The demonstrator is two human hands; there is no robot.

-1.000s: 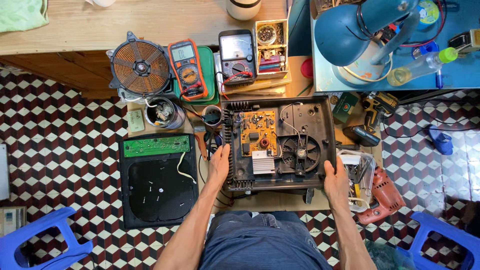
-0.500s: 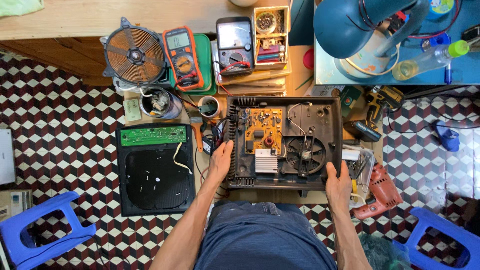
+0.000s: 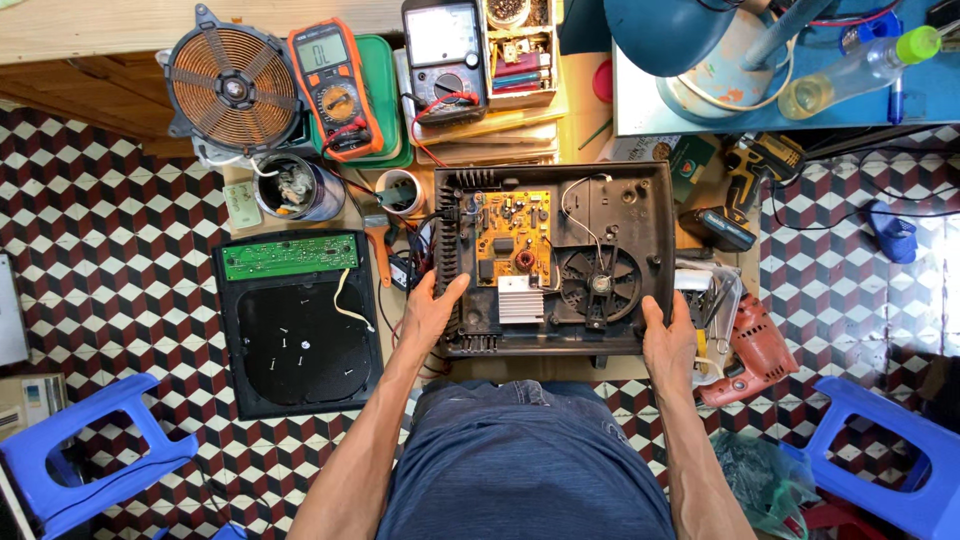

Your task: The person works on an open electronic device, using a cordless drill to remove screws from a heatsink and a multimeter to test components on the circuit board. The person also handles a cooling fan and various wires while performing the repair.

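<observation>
Gripping the cooker base (image 3: 610,215), 2 hands unmoved.

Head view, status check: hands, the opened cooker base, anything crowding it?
Left hand grips the open cooker base at its left edge; right hand grips the near right corner. Glass top panel lies apart at left. Red drill sits close beside the right hand.
</observation>
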